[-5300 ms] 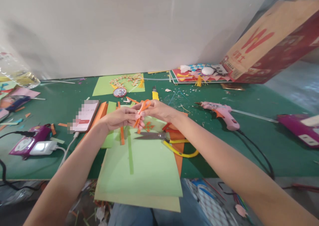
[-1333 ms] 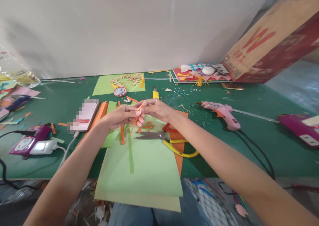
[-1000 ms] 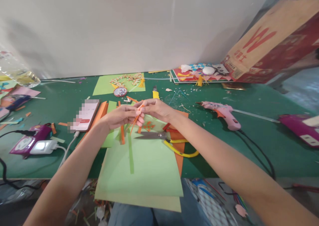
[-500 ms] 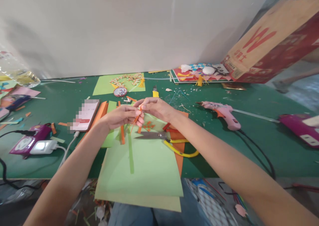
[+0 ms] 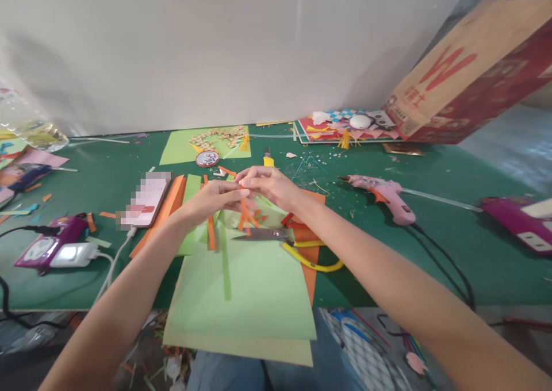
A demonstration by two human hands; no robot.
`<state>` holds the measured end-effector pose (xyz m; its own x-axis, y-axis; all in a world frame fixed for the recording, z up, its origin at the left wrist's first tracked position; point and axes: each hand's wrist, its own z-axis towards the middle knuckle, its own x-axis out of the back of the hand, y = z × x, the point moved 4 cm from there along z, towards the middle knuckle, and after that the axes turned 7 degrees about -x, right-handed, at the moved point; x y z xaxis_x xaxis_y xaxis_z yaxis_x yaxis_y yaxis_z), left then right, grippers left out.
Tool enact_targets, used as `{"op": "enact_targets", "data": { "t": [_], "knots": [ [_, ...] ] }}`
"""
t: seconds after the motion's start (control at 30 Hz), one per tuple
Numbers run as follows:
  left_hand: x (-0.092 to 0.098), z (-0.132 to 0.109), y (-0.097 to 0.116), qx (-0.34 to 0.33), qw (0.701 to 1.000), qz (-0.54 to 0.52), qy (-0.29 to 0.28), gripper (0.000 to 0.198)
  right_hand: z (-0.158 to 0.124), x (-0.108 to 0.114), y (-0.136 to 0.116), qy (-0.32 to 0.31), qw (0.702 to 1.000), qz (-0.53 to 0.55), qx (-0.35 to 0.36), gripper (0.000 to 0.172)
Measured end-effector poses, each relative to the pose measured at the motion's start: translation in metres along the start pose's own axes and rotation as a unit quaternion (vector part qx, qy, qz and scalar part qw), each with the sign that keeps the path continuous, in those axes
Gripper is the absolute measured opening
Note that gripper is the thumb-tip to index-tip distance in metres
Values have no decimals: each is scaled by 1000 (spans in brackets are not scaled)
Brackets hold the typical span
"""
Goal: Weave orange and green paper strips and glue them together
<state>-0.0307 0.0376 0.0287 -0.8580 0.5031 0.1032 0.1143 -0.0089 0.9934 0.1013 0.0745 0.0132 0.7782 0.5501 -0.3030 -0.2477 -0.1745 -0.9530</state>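
My left hand (image 5: 218,198) and my right hand (image 5: 271,185) meet over the green paper sheets (image 5: 254,287), fingertips pinched together on a thin orange paper strip (image 5: 244,210) whose end hangs below them. Small orange paper pieces (image 5: 257,217) lie on the sheet behind the scissors. The scissors (image 5: 269,234), with yellow and red handles, rest below my hands, partly under my right forearm. Another orange strip (image 5: 211,230) and a narrow green strip (image 5: 226,264) lie just left of them. My fingers hide part of the held strip.
A pink glue gun (image 5: 386,195) lies to the right, its cord trailing toward the front edge. A phone (image 5: 149,201) and a purple power strip (image 5: 56,241) sit left. Behind stand a yellow cutter (image 5: 268,160), a round lid of beads (image 5: 207,158) and a paper bag (image 5: 457,75).
My fingers have shifted slightly on the orange strip, and it now hangs lower and more upright between them. The scissors and sheets stay in place.
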Motion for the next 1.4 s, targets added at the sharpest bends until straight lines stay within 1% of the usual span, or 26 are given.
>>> {"op": "enact_targets", "data": {
  "t": [0.13, 0.43, 0.67, 0.8, 0.9, 1.03, 1.13, 1.4],
  "knots": [
    [-2, 0, 2, 0, 1000, -1, 4, 43, 1, 2, 0, 20, 1000, -1, 5, 13],
    [-2, 0, 1, 2, 1000, 9, 16, 35, 2, 3, 2, 23, 1000, -10, 6, 16],
    [-4, 0, 2, -5, 999, 44, 11, 32, 3, 5, 2, 56, 998, -10, -1, 13],
    [-6, 0, 4, -5, 998, 57, 14, 34, 3, 6, 2, 70, 997, -14, -1, 13],
    [-6, 1, 4, -9, 998, 56, 16, 35, 4, 7, 3, 68, 997, -23, -4, 15],
    [-5, 2, 4, -10, 998, 53, 23, 34, 5, 6, 7, 45, 997, -61, -14, 19],
    [-4, 2, 4, -8, 998, 54, 22, 32, 6, 6, 8, 32, 996, -78, -8, 20],
    [-5, 1, 3, -11, 998, 54, 12, 32, 3, 5, 6, 52, 995, -85, 4, 24]
  ]
}}
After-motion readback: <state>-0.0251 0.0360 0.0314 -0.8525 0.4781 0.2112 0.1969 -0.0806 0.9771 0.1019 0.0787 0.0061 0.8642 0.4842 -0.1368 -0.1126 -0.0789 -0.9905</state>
